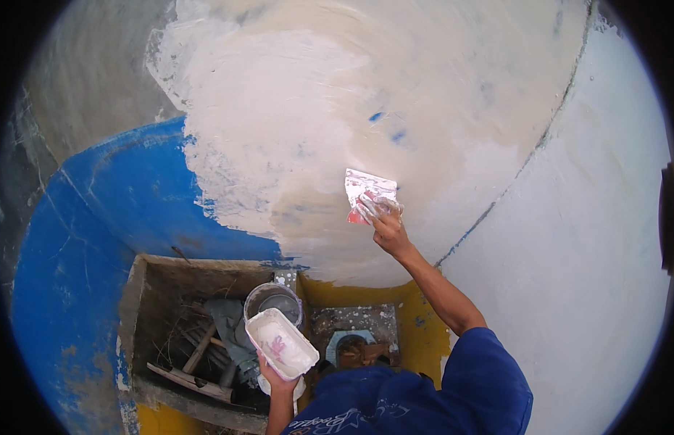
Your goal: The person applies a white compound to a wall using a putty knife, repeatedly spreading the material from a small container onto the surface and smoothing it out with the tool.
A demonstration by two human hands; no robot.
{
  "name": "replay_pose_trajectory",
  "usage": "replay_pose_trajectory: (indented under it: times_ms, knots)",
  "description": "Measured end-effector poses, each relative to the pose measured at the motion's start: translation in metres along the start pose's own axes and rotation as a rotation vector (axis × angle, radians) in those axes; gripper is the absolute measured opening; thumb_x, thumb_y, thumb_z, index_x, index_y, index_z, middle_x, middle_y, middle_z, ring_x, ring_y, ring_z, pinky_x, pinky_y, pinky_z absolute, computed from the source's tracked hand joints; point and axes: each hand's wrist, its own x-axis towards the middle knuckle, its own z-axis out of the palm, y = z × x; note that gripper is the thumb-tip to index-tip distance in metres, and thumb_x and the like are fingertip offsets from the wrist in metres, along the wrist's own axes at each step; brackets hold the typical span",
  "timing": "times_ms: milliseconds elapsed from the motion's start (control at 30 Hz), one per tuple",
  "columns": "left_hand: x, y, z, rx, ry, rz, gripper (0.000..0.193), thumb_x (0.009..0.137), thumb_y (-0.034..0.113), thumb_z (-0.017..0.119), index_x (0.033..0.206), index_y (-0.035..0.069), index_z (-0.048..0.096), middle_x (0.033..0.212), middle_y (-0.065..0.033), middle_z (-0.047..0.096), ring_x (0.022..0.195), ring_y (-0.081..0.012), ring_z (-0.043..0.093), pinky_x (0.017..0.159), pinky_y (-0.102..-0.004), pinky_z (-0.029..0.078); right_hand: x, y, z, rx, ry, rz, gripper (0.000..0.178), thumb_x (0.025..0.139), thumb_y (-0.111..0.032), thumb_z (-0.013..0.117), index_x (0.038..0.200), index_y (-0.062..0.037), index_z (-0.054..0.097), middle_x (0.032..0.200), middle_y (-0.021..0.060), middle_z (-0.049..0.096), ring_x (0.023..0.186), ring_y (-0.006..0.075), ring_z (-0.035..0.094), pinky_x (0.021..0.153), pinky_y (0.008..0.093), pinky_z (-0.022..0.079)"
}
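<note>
My right hand (383, 217) is closed on a flat putty spreader (371, 184), a reddish blade smeared with white paste. The spreader lies against or very close to the wall (279, 109), which carries patchy white and beige filler. Low at the left, my left hand (277, 373) holds a white rectangular tub (283, 344) from beneath and the side. White paste coats the tub's inside, with a pinkish smear in it. Most of my left fingers are hidden under the tub.
A round bucket (265, 288) stands just behind the tub. Left of it, a concrete trough (134, 297) holds wood pieces (199, 349) and grey cloth (230, 330). Blue paint (141, 188) covers the left wall part. A squat toilet (344, 338) lies below, and a dark crack (543, 138) marks the right corner.
</note>
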Motion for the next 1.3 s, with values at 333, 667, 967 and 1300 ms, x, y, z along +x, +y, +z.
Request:
replay_pose_trajectory:
  times_ms: [333,667,967,1300]
  knots:
    - [-0.006,0.002,0.014,0.042,-0.003,0.040,0.062,0.096,0.059,0.040,0.141,0.017,0.046,0.136,-0.0083,0.055,0.121,-0.0353,0.055,0.101,-0.0586,0.042,0.094,0.038,-0.049,-0.151,0.443,0.102,0.061,0.059,0.013,0.050,0.115,-0.0020,0.069,0.096,0.0137,0.068,0.115,0.0401,0.049,0.098,0.0497,0.035]
    - [-0.003,0.010,-0.002,-0.029,0.041,0.069,0.064,0.095,0.060,0.040,0.144,0.018,0.044,0.138,-0.0074,0.053,0.123,-0.0356,0.053,0.102,-0.0593,0.041,0.074,-0.011,-0.007,-0.047,0.286,0.015,0.063,0.062,0.009,0.055,0.122,-0.0077,0.067,0.126,0.0118,0.064,0.116,0.0353,0.051,0.099,0.0464,0.031]
    - [0.000,0.008,0.003,-0.018,0.014,0.004,0.066,0.094,0.061,0.040,0.145,0.018,0.043,0.139,-0.0081,0.053,0.124,-0.0365,0.053,0.102,-0.0599,0.041,0.046,-0.005,0.037,-0.193,0.118,0.023,0.060,0.070,0.006,0.058,0.127,-0.0116,0.064,0.133,0.0098,0.059,0.120,0.0287,0.053,0.105,0.0469,0.032]
    - [-0.008,0.009,0.003,0.009,-0.006,0.030,0.064,0.095,0.060,0.040,0.143,0.018,0.045,0.138,-0.0078,0.054,0.124,-0.0357,0.053,0.102,-0.0601,0.041,0.087,0.044,-0.073,-0.220,0.462,0.036,0.064,0.065,0.011,0.052,0.125,-0.0068,0.066,0.130,0.0081,0.064,0.117,0.0311,0.050,0.101,0.0400,0.030]
